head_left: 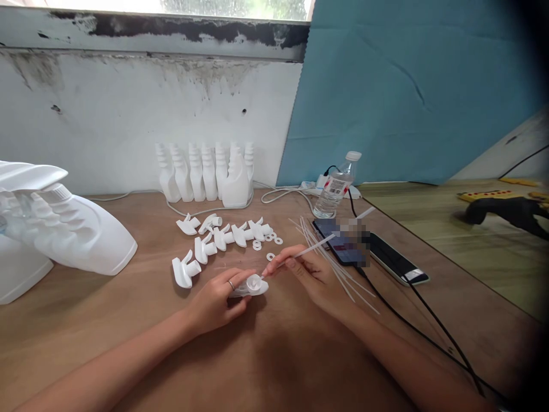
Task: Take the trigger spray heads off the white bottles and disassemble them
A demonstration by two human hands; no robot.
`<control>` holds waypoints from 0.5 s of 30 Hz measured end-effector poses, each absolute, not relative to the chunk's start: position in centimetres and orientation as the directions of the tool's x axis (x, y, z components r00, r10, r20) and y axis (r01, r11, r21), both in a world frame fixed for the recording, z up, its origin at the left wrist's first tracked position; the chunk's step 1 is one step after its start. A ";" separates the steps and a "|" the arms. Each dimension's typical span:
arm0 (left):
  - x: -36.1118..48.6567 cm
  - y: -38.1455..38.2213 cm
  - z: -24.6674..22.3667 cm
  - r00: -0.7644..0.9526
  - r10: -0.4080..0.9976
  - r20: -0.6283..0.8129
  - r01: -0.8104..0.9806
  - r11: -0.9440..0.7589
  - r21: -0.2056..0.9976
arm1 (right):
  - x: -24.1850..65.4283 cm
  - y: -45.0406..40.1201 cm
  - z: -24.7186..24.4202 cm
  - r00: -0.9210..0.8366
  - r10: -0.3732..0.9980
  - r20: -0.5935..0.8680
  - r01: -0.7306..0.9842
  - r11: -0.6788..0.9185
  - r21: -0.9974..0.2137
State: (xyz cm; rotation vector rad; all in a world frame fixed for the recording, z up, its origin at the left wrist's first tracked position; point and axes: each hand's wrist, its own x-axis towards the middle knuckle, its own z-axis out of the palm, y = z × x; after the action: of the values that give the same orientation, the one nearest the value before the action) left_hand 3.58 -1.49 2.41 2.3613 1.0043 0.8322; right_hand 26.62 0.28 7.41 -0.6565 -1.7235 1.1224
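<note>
My left hand (223, 297) is closed around a white trigger spray head (259, 289), which lies on the table with its round opening facing up. Between the fingertips of my right hand (306, 274) is a thin white dip tube (319, 245), slanting up to the right. The tube's lower end is at the spray head's opening; whether it has entered cannot be made out. Beyond my left hand lie several more spray heads (203, 249). Small white ring washers (257, 245) are scattered beside them, and loose dip tubes (343, 280) lie right of my right hand.
White bottles (197, 177) stand in a row by the wall, and larger white bottles (86, 234) are at left. A water bottle (337, 189), a phone (338, 243) and a power bank-like black device (397, 260) with cables occupy the right side of the table (283, 355).
</note>
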 end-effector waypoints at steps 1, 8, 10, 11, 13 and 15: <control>3.6 -1.5 2.4 0.557 0.751 0.356 0.486 -0.641 0.594 | 26.6 0.2 7.5 -0.412 0.812 0.413 -0.028 0.442 -0.896; 3.6 -1.5 2.4 0.555 0.752 0.356 0.480 -0.639 0.601 | 26.3 0.0 7.4 -0.436 0.805 0.402 0.125 0.497 -0.859; 3.6 -1.5 2.3 0.559 0.746 0.361 0.472 -0.645 0.600 | 26.3 0.0 7.3 -0.399 0.811 0.428 0.090 0.499 -0.862; 3.6 -1.5 2.3 0.562 0.743 0.364 0.470 -0.649 0.599 | 26.4 0.0 7.3 -0.387 0.813 0.434 0.080 0.499 -0.863; 3.6 -1.5 2.3 0.565 0.742 0.361 0.471 -0.649 0.597 | 26.4 0.0 7.4 -0.387 0.814 0.432 0.074 0.495 -0.866; 3.6 -1.5 2.2 0.564 0.746 0.354 0.478 -0.644 0.597 | 26.5 0.0 7.4 -0.408 0.813 0.416 0.081 0.486 -0.870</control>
State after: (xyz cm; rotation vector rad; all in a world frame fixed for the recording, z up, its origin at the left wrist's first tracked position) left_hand 3.56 -1.47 2.23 2.3617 0.9875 0.8287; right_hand 26.46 0.00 7.43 -0.7513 -1.8151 1.0021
